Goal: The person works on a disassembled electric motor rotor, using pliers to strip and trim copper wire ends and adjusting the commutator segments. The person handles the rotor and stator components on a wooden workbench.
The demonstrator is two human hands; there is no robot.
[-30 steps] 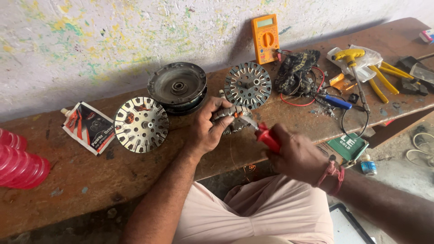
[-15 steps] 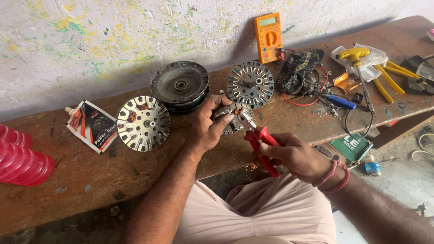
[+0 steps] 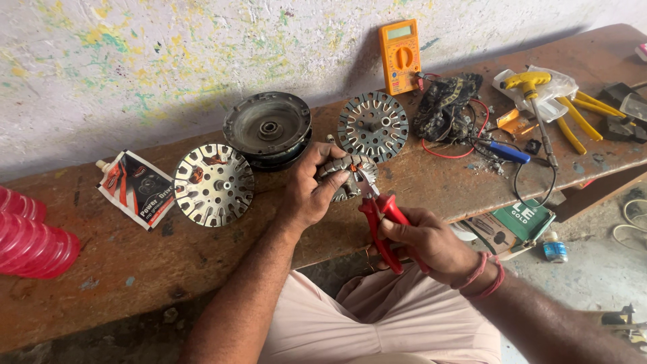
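- The left hand (image 3: 311,192) wraps a small wound stator (image 3: 347,176) at the front edge of the wooden bench (image 3: 135,263); its fingers cover most of it, so only copper winding and grey laminations show.
- The right hand (image 3: 424,243) is clenched around the red handles of the pliers (image 3: 379,216), whose tips meet the stator; whether they bite a wire cannot be made out.
- A pink bottle (image 3: 30,236) is cut off at the left edge.
- Since half a second ago the pliers have stayed at the stator and both hands have barely shifted.
- Behind lie a slotted disc (image 3: 213,183), a dark motor housing (image 3: 267,130) and a second slotted disc (image 3: 373,126).
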